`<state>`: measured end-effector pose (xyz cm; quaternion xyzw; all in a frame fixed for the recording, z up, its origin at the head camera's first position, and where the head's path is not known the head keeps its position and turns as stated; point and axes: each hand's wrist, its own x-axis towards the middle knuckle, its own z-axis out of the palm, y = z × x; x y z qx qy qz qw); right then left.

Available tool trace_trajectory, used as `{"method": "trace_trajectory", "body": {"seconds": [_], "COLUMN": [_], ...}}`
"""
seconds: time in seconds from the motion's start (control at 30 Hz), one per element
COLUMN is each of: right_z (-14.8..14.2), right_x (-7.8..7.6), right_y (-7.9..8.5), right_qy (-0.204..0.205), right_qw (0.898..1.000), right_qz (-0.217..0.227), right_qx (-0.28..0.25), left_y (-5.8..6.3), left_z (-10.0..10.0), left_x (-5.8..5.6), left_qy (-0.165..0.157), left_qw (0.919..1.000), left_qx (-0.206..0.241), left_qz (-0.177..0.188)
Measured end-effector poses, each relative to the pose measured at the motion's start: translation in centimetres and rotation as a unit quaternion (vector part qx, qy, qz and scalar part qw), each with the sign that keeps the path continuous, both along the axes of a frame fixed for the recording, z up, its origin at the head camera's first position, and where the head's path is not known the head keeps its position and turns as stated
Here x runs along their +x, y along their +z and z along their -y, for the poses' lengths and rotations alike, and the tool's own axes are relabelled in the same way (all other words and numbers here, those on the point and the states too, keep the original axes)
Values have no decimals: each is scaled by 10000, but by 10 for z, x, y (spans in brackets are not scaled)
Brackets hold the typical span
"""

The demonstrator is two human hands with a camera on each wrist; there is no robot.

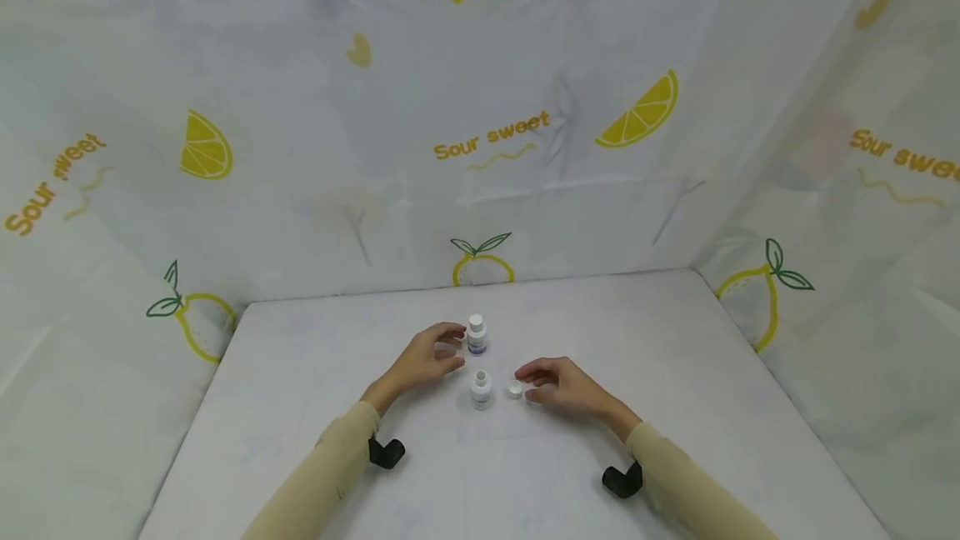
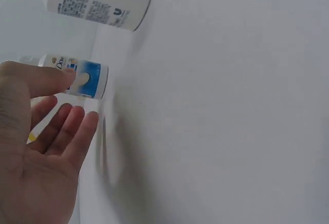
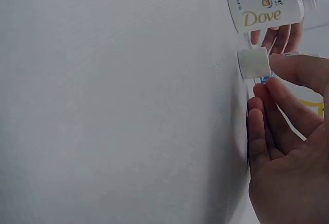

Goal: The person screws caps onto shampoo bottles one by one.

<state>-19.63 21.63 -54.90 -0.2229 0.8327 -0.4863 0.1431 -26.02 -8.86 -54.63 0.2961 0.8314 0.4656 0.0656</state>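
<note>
Two small white Dove bottles stand upright on the table. The farther bottle wears a white cap, and blue shows on its label in the left wrist view. Closer in, the second bottle has a bare, uncapped neck; its gold lettering faces the right wrist camera. A loose white cap sits on the table to its right. My left hand is beside the capped bottle, thumb and fingers spread apart. My right hand is at the loose cap, fingers loosely bent, with thumb and index fingertips right by its edge.
A white cloth covers the table. Behind and on both sides hang white sheets printed with yellow lemons and words. Black wrist mounts stick out below the sleeves.
</note>
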Motion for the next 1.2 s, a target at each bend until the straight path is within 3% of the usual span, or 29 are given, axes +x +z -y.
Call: {"method": "trace_trajectory", "body": {"seconds": [0.13,0.3,0.43,0.7,0.97,1.2], "right_z": [1,6,11,12,11,13], "right_x": [4,7,8,8,7,10], "right_y": [3,3,0,-2,-1,13], "right_qy": [119,127,51,-265,-243,-147], "right_qw": [9991,9958,9925,9943,9945,9937], "right_qz": [-333,-825,-1173,-997,-994,-1110], "right_qx": [240,376,351,276,211,-11], "left_y": [0,10,14,12,8,19], "left_z": [9,9,5,-5,-6,-3], "left_x": [18,36,42,41,40,40], "left_qy": [-247,-1147,-1449,-1392,-1379,-1354], "left_qw": [9990,9932,9888,9902,9904,9905], "left_qx": [113,70,56,-36,-119,-239], "left_qz": [-345,173,340,56,-14,-87]}}
